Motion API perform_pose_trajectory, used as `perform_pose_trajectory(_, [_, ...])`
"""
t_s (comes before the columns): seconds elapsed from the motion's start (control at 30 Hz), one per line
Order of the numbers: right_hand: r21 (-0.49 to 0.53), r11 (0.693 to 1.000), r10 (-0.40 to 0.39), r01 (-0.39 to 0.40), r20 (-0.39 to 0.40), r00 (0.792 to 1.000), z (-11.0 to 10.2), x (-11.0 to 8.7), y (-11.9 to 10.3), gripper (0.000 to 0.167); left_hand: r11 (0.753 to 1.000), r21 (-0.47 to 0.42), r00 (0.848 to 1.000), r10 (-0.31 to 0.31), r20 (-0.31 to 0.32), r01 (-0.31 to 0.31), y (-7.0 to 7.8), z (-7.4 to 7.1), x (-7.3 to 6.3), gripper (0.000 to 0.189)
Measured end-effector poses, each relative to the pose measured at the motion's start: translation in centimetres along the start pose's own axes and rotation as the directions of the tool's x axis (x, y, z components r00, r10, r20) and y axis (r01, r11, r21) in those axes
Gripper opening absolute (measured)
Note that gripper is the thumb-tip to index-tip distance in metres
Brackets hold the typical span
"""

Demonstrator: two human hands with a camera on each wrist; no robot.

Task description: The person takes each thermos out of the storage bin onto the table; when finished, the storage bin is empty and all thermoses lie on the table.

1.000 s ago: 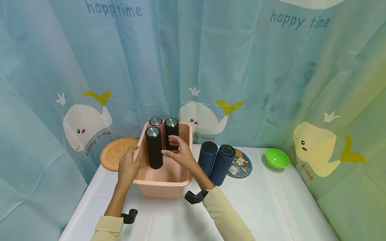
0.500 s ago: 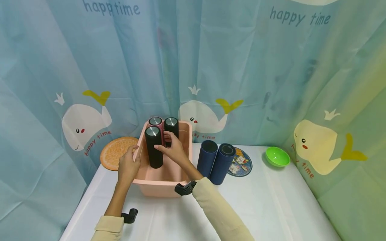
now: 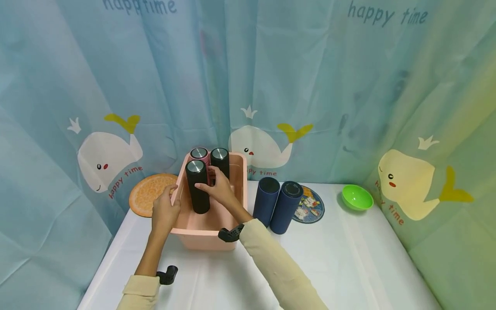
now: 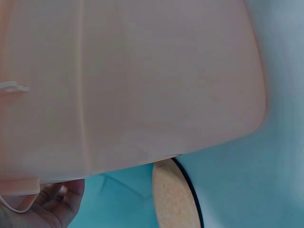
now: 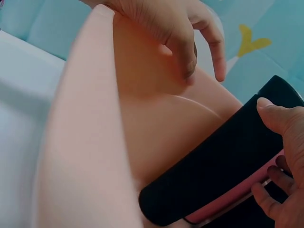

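Note:
A pink plastic basin [image 3: 193,233] holds three upright thermos bottles with silver lids. The front black thermos [image 3: 199,193] stands nearest me, a pink thermos [image 3: 199,152] behind it and another black thermos [image 3: 220,158] behind to the right. My left hand [image 3: 165,210] grips the basin's left rim, thumb inside. My right hand [image 3: 221,186] reaches in and holds the front black thermos from its right, thumb [image 5: 270,110] on the near side, fingers on the far side close to the pink one. In the left wrist view the basin wall [image 4: 166,80] hides most of that hand.
Two dark blue thermoses [image 3: 267,196] stand just right of the basin, close by the right forearm. Behind them lies a patterned round mat [image 3: 313,206]; a green bowl [image 3: 356,198] sits at the far right. An orange-slice mat [image 3: 147,193] is at the left, by the curtain [image 3: 294,64].
My right hand has moved left from beside the rear black thermos onto the front black one, the forearm following. My left hand stays on the rim; the thermoses have not visibly moved.

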State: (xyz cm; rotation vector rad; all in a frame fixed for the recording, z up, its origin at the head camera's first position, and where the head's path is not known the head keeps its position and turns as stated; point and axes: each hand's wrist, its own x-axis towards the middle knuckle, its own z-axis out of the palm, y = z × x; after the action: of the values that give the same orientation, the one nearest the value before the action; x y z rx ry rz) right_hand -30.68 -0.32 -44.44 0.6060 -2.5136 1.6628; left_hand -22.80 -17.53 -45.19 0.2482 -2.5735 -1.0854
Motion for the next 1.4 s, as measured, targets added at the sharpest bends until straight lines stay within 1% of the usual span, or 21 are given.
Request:
perform_pose_trajectory(0.17, [-0.054,0.998,0.015,-0.015,-0.018,1.000,0.7,0.4,-0.2,0.070,1.000,0.000,1.000,0.003,0.001,-0.003,0.0,-0.1,0.0,0.044])
perform_pose_trajectory(0.37, [-0.075,0.997,0.028,-0.031,-0.040,0.999,1.4,0.5,-0.2,0.073,1.000,0.004,1.000,0.004,-0.007,-0.004,-0.1,0.1,-0.1,0.043])
perform_pose_trajectory(0.7, [-0.094,0.995,0.014,-0.019,-0.056,0.998,1.7,0.7,0.0,0.072,1.000,0.000,1.000,0.019,-0.020,-0.019,-0.3,0.2,-0.2,0.043])
perform_pose_trajectory(0.9, [-0.130,0.991,0.010,-0.019,-0.069,0.998,2.0,0.8,0.2,0.072,1.000,0.002,0.999,0.019,-0.026,-0.019,-0.3,0.1,-0.2,0.043])
perform_pose_trajectory(1.1, [-0.137,0.990,0.023,-0.032,-0.071,0.997,2.2,0.8,0.3,0.075,1.000,0.007,0.999,0.024,-0.025,-0.024,-0.3,0.2,-0.1,0.043])
perform_pose_trajectory(1.27, [-0.154,0.988,0.016,-0.028,-0.081,0.997,2.3,0.9,0.4,0.074,1.000,0.002,0.999,0.022,-0.023,-0.022,-0.3,0.2,-0.2,0.043])
perform_pose_trajectory(1.4, [-0.170,0.985,0.026,-0.040,-0.085,0.996,2.2,0.9,0.4,0.074,1.000,0.000,1.000,0.024,-0.019,-0.024,-0.2,0.2,-0.2,0.043])
